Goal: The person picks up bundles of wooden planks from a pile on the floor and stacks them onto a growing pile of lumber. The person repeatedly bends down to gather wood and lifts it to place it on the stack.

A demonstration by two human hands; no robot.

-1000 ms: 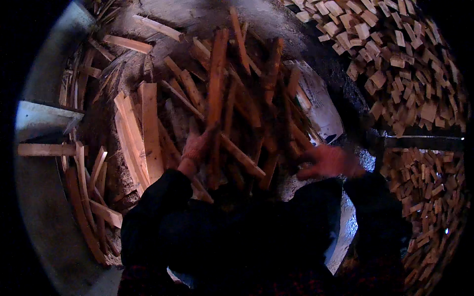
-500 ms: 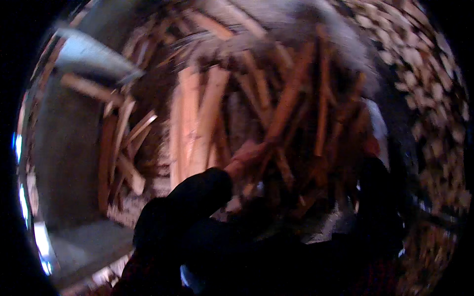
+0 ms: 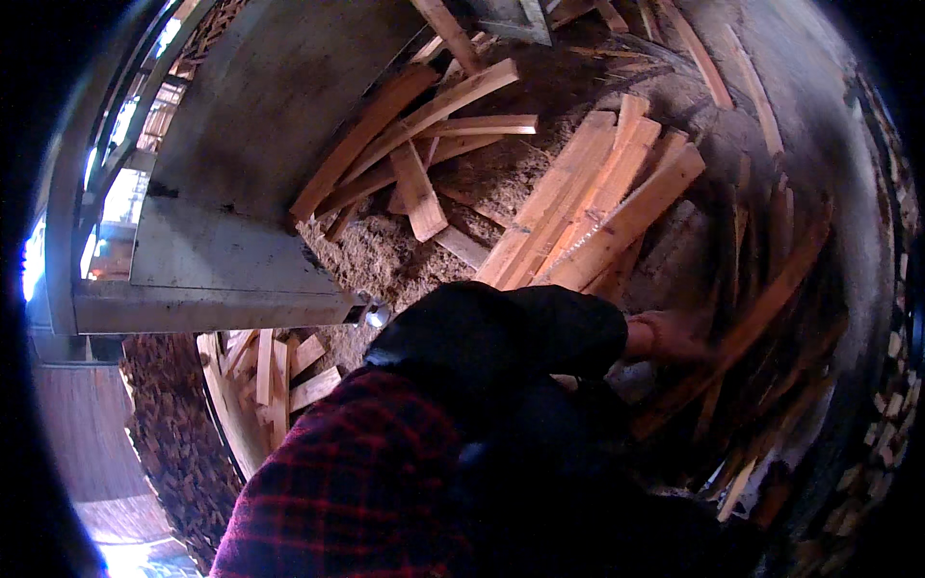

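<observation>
My left hand (image 3: 670,337) reaches rightward from a black sleeve, over red plaid clothing. Its fingers are smeared by motion against the side of a long, dark reddish wooden board (image 3: 761,323), so I cannot tell whether they grip it. That board slants among several thin wood strips in shadow. Just left of the hand leans a bunch of pale sawn boards (image 3: 568,197), some with rough edges. At the lower right, a dim reddish patch may be my right hand (image 3: 774,503); darkness hides its fingers.
Loose offcuts (image 3: 416,193) lie on sawdust (image 3: 361,260) beside a grey metal panel (image 3: 260,125) with a projecting ledge (image 3: 212,308). More wood pieces (image 3: 275,371) lie below the ledge. Long strips (image 3: 699,53) lie at the back, and stacked wood (image 3: 891,405) lines the right rim.
My view has swung left and tilted, so the pale boards now slant and sit farther right. My left hand appears farther right, still by the dark boards. My right arm has sunk into shadow.
</observation>
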